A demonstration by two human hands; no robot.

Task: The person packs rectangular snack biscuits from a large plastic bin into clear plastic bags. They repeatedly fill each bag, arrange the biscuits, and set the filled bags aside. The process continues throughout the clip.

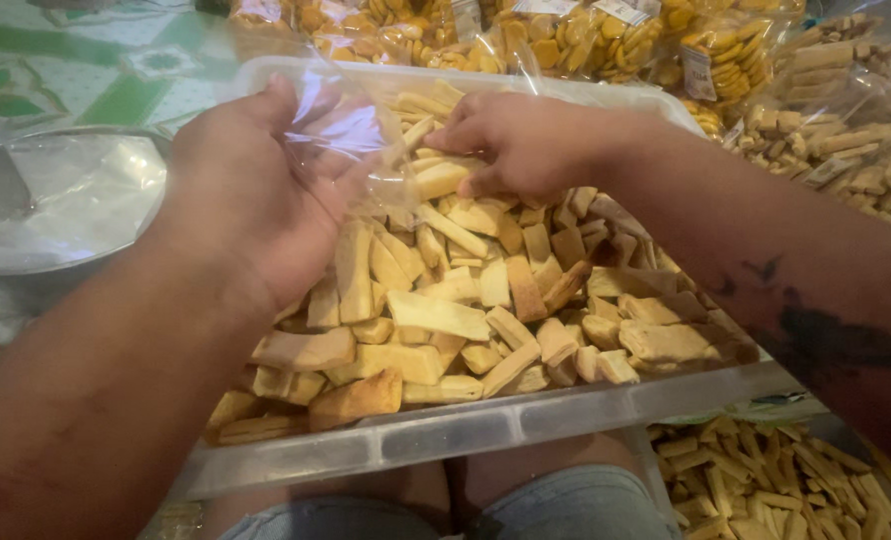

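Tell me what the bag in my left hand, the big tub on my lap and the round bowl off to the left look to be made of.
Bag: thin clear plastic film; glossy, crinkled, snacks show through.
Tub: translucent, cloudy rigid plastic, going by its moulded rim.
Bowl: probably metal; grey reflective rim.

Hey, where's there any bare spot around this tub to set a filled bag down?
Bare mat shows far left, between the metal bowl and the tub. Elsewhere is crowded: sealed snack bags behind and right, another snack container at lower right, and both hands over the tub.
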